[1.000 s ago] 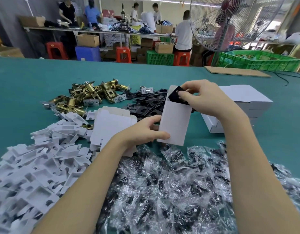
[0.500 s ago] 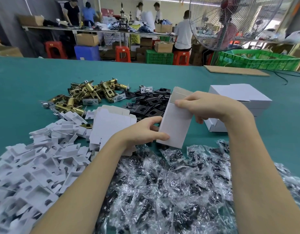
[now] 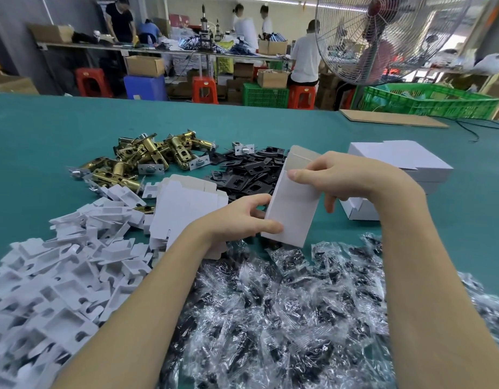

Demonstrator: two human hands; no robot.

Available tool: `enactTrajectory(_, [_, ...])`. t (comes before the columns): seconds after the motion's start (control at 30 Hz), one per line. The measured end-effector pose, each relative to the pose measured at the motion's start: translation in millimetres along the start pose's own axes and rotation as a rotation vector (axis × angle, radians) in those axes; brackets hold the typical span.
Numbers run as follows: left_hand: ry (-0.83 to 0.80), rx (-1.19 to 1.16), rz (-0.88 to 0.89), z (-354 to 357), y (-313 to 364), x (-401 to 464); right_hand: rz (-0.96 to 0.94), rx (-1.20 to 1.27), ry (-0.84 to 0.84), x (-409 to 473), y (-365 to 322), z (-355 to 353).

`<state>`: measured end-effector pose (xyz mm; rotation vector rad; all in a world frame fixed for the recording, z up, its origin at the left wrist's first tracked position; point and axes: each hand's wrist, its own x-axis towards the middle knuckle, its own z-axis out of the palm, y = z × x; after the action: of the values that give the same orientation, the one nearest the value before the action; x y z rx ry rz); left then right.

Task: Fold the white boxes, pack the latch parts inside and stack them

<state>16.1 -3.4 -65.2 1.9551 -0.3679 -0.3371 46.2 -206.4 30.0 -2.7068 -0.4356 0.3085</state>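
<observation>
A tall white box [image 3: 291,209] stands tilted on the green table, its top flap raised at the far end. My left hand [image 3: 242,217] grips its lower left edge between thumb and fingers. My right hand [image 3: 346,178] holds the upper right side, thumb across the front near the top. Brass latch bodies [image 3: 147,158] lie in a heap at the far left, black strike plates [image 3: 248,175] beside them. Flat unfolded white boxes [image 3: 186,203] are stacked left of my left hand. Finished white boxes [image 3: 397,167] are stacked behind my right hand.
White plastic inserts [image 3: 54,279] cover the near left of the green table [image 3: 46,136]. Clear bags of black screws [image 3: 284,318] fill the near centre. A standing fan [image 3: 383,37] and a green crate [image 3: 428,102] are at the far right. People work at benches behind.
My right hand pushed a black plate into the top of the box, then slid down onto the box's upper side. The plate is no longer visible. My left hand kept its hold.
</observation>
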Motion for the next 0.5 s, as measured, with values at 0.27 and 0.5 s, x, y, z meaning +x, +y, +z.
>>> enactTrajectory(0.27, [0.065,-0.002,0.018,-0.8,0.8,-0.6,-0.182,0.160,0.185,-7.0,0.9,-7.0])
enactTrajectory(0.5, [0.259,0.046,0.003,-0.7,-8.0,5.2,-0.174,0.322,0.312,-7.5,12.9,-12.2])
